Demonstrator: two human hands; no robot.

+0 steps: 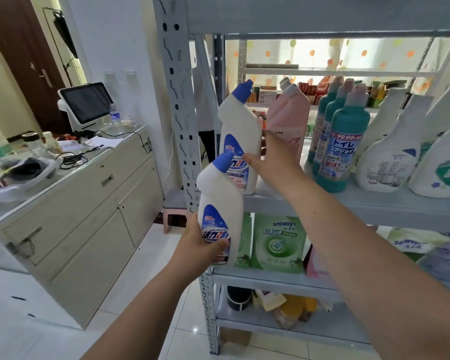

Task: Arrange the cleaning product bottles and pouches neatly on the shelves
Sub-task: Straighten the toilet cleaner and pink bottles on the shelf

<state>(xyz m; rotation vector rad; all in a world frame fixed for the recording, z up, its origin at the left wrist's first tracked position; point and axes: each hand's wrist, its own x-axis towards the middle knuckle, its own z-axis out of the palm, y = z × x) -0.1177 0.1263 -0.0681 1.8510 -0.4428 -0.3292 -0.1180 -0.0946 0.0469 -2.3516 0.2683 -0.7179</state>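
My left hand (200,245) grips a white toilet-cleaner bottle with a blue angled cap (218,203), held upright in front of the shelf's left post. My right hand (273,157) wraps around a second identical white bottle (240,136) that stands at the left end of the grey shelf board (374,203). Behind it stand pink bottles (290,118). To the right are teal bottles with grey caps (344,141) and white spray-refill bottles (390,157). Green pouches (279,242) stand on the shelf below.
The perforated grey shelf post (182,120) rises just left of both bottles. A cream cabinet (89,216) with a screen (86,102) and clutter stands to the left. A pink stool (174,211) sits by the post. Mixed items lie on the bottom shelf (283,305).
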